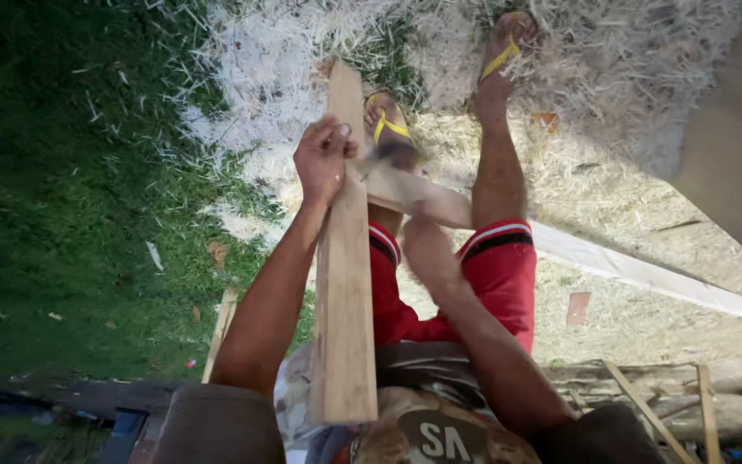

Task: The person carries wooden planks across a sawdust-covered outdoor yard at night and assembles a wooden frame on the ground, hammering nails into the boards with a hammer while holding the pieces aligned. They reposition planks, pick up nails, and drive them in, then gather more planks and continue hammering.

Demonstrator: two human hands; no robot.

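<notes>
Pale flat wooden plank (343,283) stands on end, running from the person's lap to the shavings-strewn ground (629,77) by the yellow-strapped sandals (388,129); looks stiff, light, rough-edged, best gripped by the long edges near the top. Left hand (323,160) is closed around its upper edge. Right hand (427,249), blurred, is wrapped on a long pale blade-like tool (646,271) meeting the plank just beside the left hand.

Plank (343,283): pale tan, faint lengthwise grain. Shorts (501,275): red, hems banded white and black. Sandals (388,127): yellow straps, dark soles. Grass (62,198): dark green. Shavings (629,60): whitish straw colour. Long board (646,273) on the ground: off-white.
</notes>
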